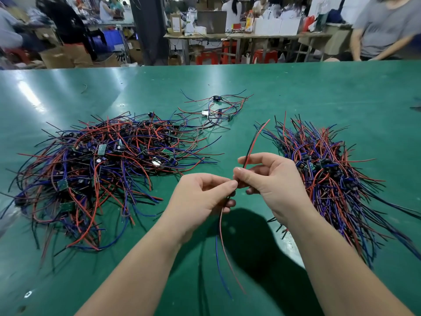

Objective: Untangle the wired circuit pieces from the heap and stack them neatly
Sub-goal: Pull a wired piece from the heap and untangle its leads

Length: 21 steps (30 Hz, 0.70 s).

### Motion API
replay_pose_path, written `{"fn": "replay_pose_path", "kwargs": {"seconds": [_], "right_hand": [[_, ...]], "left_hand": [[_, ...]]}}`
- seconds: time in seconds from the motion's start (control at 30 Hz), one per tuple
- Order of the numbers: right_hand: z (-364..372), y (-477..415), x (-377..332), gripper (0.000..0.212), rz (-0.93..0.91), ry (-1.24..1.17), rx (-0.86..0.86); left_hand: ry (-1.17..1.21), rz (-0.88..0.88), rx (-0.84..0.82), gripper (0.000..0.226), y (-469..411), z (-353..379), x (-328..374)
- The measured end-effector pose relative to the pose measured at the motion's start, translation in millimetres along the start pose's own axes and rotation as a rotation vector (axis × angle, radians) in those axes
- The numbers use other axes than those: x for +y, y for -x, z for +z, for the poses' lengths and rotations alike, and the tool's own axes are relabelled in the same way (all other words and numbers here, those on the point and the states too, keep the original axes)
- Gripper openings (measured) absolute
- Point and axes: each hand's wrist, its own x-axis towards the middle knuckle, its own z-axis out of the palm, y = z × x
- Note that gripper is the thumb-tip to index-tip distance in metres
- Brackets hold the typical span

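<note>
A big tangled heap (pixel 95 169) of red, blue and black wires with small green circuit boards lies on the left of the green table. On the right lies a tidier stack (pixel 328 174) of such pieces, wires roughly aligned. Between them, above the table, both hands hold one wired circuit piece (pixel 252 142). My left hand (pixel 200 201) pinches it near its middle, with red and blue wires hanging down. My right hand (pixel 271 176) pinches the upper part, where red and black wires stick up. The board itself is hidden between my fingers.
A small loose cluster (pixel 218 110) of a few wired pieces lies farther back in the middle. The green table (pixel 319 92) reaches to a far edge. Beyond it a person in a grey shirt (pixel 385 28) sits at the right; benches, boxes and stools stand behind.
</note>
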Motion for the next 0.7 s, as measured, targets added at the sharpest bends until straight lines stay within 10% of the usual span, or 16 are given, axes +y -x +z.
{"fn": "replay_pose_path", "kwargs": {"seconds": [0.7], "right_hand": [[-25.7, -12.1, -10.1, 0.013, 0.115, -0.394, 0.151]], "left_hand": [[-0.03, -0.16, -0.359, 0.013, 10.9, -8.0, 7.5]]}}
